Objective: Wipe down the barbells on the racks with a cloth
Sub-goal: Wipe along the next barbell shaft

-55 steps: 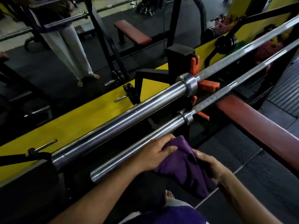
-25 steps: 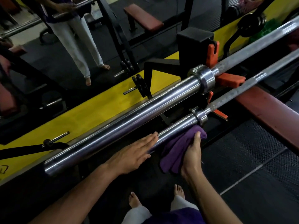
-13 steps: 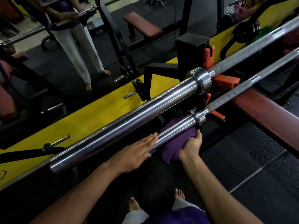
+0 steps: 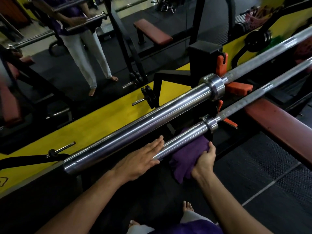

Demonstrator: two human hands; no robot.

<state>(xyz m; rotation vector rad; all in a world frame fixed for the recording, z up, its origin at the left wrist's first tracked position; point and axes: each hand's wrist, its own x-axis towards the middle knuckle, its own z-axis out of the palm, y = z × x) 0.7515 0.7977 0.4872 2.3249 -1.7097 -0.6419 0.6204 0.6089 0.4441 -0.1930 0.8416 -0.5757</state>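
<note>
Right hand [image 4: 203, 163] is gripping the purple cloth [image 4: 187, 157], fingers curled round it, pressing it up against the underside of the lower barbell's sleeve [image 4: 184, 135], just short of the collar [image 4: 211, 124]; left hand [image 4: 141, 160] is lying flat with straight fingers, touching the free end of that sleeve (probably steadying it); hands are sitting near each other but apart; judging progress: wiping is underway on this one sleeve only, early stage; the thin shaft [image 4: 263, 92] past the collar and the whole upper barbell [image 4: 135, 130] are looking untouched by the cloth right now, cleanliness too hard to tell; both bars are resting on orange rack hooks [image 4: 238, 87]; most of the job is left.
</note>
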